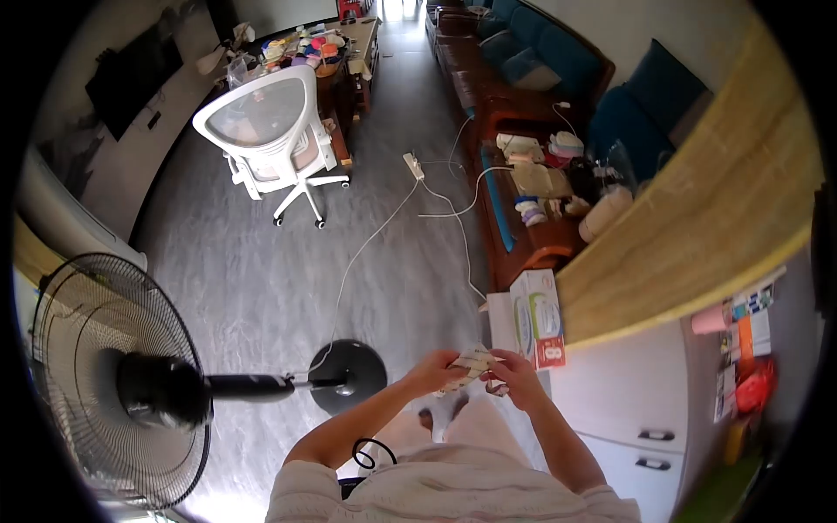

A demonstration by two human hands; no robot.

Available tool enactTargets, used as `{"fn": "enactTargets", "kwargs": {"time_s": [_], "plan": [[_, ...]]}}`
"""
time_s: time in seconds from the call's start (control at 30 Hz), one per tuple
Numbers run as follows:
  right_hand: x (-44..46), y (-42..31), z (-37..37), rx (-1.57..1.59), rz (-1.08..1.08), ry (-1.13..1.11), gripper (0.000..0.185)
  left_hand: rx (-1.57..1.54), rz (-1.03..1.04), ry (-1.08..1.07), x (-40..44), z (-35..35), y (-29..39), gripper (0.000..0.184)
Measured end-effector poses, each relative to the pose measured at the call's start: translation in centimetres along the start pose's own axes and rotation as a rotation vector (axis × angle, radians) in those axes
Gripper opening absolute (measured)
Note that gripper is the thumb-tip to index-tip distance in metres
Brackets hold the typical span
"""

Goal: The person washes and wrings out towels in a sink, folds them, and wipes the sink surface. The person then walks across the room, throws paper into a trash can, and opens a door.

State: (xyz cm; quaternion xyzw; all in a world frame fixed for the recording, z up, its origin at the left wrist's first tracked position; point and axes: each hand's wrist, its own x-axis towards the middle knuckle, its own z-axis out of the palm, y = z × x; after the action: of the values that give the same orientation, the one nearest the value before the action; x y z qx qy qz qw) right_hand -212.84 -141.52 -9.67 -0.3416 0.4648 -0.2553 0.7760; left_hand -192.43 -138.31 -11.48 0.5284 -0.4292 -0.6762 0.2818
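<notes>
A cream strip with dark marks (pixel 472 364), perhaps cloth or knitting, is held out in front of my body at waist height. My left hand (pixel 433 372) has its fingers closed on the strip's left side. On the other side, my right hand (pixel 517 380) pinches the strip's right end, and a small loop of similar material hangs below those fingers. Fine detail of the strip is too small to make out, and my fingers partly cover it.
A black standing fan (pixel 161 388) with a round base (pixel 349 376) is at left. White cables and a power strip (pixel 413 166) lie on the floor. A white office chair (pixel 277 144) stands ahead. Tissue boxes (pixel 537 315) sit beside the wooden sofa (pixel 545 253) and a white cabinet (pixel 615 383).
</notes>
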Motion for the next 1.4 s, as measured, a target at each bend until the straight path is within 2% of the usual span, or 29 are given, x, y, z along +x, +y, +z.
{"fn": "enactTargets", "kwargs": {"time_s": [0.03,0.1,0.23,0.33,0.4,0.53,0.6,0.63,0.77,0.83,0.93,1.03,1.17,1.23,1.3,1.4], "plan": [[1.5,-0.7,-0.3,0.047,0.018,0.001,0.033,0.094,0.011,0.025,1.4,-1.2,0.1,0.024],[5.2,-2.0,-1.1,0.140,0.056,0.000,0.029,0.044,0.015,0.028,4.0,-3.3,0.9,0.025],[13.0,-6.8,-1.1,-0.037,0.140,-0.133,0.024,-0.110,0.058,0.152,7.2,-7.6,6.1,0.024],[18.2,-10.5,0.9,-0.210,0.184,-0.283,0.025,0.156,0.038,0.359,9.2,-12.6,9.1,0.023],[21.5,-12.9,3.0,-0.387,0.211,-0.299,0.026,0.135,0.004,0.401,9.2,-15.4,11.1,0.022],[29.5,-16.3,7.0,-0.377,0.225,-0.443,0.023,-0.087,0.084,0.469,12.0,-21.4,10.7,0.021],[33.2,-17.7,9.4,-0.448,0.172,-0.471,0.022,-0.083,0.094,0.472,13.6,-25.0,12.2,0.020],[35.6,-17.7,9.8,-0.440,0.171,-0.410,0.019,-0.034,0.076,0.467,14.6,-26.9,12.6,0.020],[40.8,-21.9,12.0,-0.482,-0.095,-0.274,0.021,0.015,0.052,0.404,19.1,-33.9,15.7,0.021],[42.8,-24.6,13.4,-0.474,-0.236,-0.251,0.026,0.104,0.054,0.390,21.6,-36.7,19.5,0.022],[47.3,-26.8,12.4,-0.424,-0.159,-0.313,0.024,0.228,0.127,0.248,27.3,-39.4,22.0,0.023],[49.7,-31.6,13.5,-0.183,-0.079,-0.162,0.019,0.259,0.270,0.217,32.6,-41.3,24.3,0.026],[56.3,-35.9,13.3,-0.181,-0.193,-0.060,0.014,-0.038,0.271,0.146,38.6,-45.2,27.2,0.029],[60.6,-38.1,12.7,-0.178,-0.207,-0.108,0.014,-0.174,0.193,0.118,41.5,-47.9,29.1,0.033],[65.0,-41.9,13.7,-0.270,-0.210,-0.128,0.015,-0.257,0.257,0.131,44.1,-51.3,30.9,0.038],[70.5,-46.8,15.9,-0.248,-0.243,-0.206,0.014,-0.305,0.282,0.116,46.8,-56.9,34.0,0.045]]}}
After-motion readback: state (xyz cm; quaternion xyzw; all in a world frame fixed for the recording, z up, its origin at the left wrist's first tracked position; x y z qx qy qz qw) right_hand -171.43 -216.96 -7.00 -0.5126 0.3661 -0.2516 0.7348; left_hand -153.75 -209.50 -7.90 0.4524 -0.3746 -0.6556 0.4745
